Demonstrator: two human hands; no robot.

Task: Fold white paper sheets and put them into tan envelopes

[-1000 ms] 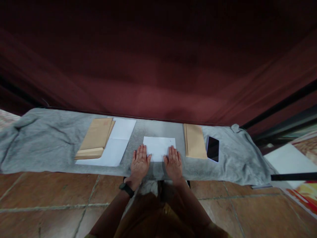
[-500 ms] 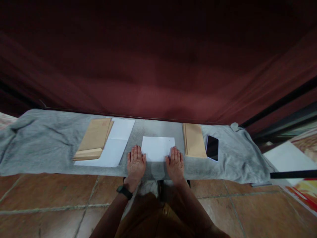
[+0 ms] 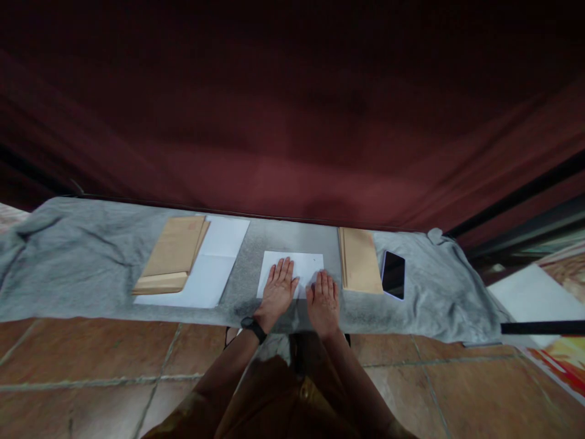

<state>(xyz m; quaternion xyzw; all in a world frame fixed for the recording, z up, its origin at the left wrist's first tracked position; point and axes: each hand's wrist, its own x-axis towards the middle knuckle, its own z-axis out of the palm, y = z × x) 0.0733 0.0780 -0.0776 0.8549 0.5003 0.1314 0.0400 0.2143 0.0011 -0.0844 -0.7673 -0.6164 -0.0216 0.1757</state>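
Observation:
A white sheet of paper (image 3: pixel 302 263), looking folded to a small rectangle, lies flat on the grey cloth in front of me. My left hand (image 3: pixel 278 288), with a dark watch on the wrist, rests flat on the paper's left half, fingers stretched out. At the paper's lower right corner lies my right hand (image 3: pixel 323 299), palm down and fingers extended. Neither hand grips anything. Just right of my right hand is a stack of brown envelopes (image 3: pixel 362 261).
Farther left, more brown envelopes (image 3: pixel 171 250) lie on creased white paper (image 3: pixel 219 262). A phone (image 3: pixel 393 274) sits right of the right-hand stack. Grey cloth (image 3: pixel 86 262) covers the narrow surface, with a dark red curtain (image 3: pixel 283 171) behind and floor tiles (image 3: pixel 114 353) below.
My left hand has moved right, from the paper's left edge onto the sheet. My right hand stays in about the same place.

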